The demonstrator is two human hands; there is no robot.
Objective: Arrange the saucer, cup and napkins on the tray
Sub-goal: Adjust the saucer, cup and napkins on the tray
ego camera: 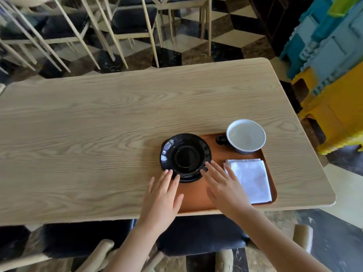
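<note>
Two bare hands are reaching over the near edge of the wooden counter (98, 114) w/ fingers spread flat, gripping nothing: left hand (163, 197) fingertips are touching the near rim of the black saucer (185, 157), right hand (224, 187) is lying over the orange tray (196, 201) between saucer & white napkins (251, 179). Saucer is sitting at the tray's left end, overhanging its left edge, while the white-lined cup (245, 136) is standing upright at the far right corner, napkins lying just nearer than it.
</note>
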